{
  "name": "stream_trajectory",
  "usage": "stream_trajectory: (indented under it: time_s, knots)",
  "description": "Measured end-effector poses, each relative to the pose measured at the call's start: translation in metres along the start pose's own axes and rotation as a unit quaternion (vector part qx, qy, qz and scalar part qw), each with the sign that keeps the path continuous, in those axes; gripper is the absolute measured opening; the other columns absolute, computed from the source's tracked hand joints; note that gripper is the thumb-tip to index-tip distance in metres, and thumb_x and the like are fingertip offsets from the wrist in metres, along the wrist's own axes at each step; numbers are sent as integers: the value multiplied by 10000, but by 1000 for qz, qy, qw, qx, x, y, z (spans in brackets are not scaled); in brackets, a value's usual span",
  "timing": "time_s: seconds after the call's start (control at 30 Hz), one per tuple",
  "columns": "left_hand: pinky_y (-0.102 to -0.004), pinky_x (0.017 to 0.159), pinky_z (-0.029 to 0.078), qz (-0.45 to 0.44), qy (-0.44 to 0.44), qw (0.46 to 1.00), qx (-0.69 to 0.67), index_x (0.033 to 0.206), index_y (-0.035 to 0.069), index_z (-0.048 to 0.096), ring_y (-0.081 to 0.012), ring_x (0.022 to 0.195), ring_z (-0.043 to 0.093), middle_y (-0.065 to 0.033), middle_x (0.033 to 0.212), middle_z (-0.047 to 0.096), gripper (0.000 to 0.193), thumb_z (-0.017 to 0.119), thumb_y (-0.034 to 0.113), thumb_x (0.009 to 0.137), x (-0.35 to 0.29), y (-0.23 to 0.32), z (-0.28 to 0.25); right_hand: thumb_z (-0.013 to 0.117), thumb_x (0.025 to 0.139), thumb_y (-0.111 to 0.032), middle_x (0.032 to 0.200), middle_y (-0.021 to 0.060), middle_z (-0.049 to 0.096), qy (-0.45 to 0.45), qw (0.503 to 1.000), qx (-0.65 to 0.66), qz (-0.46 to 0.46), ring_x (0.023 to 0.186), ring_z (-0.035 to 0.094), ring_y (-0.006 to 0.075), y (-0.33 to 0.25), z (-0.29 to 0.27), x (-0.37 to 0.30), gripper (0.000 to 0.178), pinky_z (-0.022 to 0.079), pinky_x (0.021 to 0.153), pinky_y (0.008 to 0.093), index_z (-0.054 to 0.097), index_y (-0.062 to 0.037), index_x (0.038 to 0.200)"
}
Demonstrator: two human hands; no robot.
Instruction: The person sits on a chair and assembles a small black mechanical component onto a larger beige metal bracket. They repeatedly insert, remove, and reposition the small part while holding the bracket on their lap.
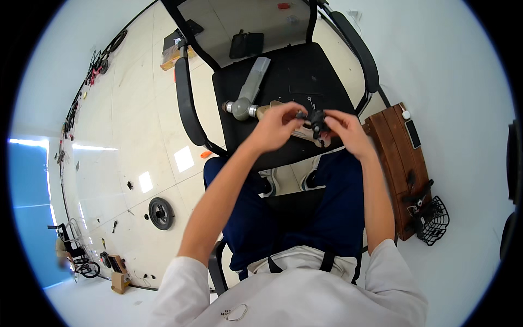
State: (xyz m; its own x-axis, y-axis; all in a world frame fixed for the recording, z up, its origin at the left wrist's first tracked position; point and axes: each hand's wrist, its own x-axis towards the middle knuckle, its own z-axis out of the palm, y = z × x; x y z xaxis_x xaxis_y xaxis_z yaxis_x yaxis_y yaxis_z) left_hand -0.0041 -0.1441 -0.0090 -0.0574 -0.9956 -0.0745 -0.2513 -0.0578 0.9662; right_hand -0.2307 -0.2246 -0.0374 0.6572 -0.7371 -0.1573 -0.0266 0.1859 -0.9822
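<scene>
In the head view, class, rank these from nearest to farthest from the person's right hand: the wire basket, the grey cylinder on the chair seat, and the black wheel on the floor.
1. Grey cylinder: on the chair seat, up and left of the right hand.
2. Wire basket: low on the right, beside the wooden board.
3. Black wheel: on the floor, far left.

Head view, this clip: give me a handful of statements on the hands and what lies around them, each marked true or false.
1. Both hands meet on a small black part. True.
2. The left hand rests on the wooden bench. False: it is raised over the black chair seat, at the part.
3. A grey tube-shaped object lies on the chair seat. True.
4. The wire basket sits on the chair seat. False: it is by the wooden bench, on the person's right.
5. The right hand hangs empty at the person's side. False: it grips the part.
</scene>
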Motion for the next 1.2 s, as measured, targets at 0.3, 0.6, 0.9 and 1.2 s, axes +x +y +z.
stream_trajectory:
  time_s: [0.3,0.6,0.9,1.2]
  knots:
    - [-333,819,516,-29,-98,987,124,1140,9,694,-187,852,671,-132,924,729,244,662,77,908,69,-57,-20,628,987,-152,927,130,728,99,991,-57,75,818,730,172,34,-5,36,271,575,701,256,687,79,1116]
    - [-320,706,486,-55,-106,988,96,1145,7,675,-160,731,642,-107,828,721,258,677,87,899,52,-72,-21,634,983,-139,911,147,722,79,989,-23,123,774,727,182,38,3,26,262,590,684,251,673,95,1094]
    - [-332,736,506,-37,-168,974,148,1121,62,691,-195,722,638,-98,821,712,310,747,110,821,43,-63,-25,663,963,-120,837,72,711,50,988,-90,112,750,667,93,44,4,12,172,529,673,228,680,37,1031]
    - [-329,687,484,-6,-165,974,158,1079,43,676,-177,710,615,-79,751,670,332,811,132,789,38,-58,-20,744,855,-51,889,91,728,50,993,-80,67,789,674,101,47,8,3,194,525,725,240,664,26,1014]
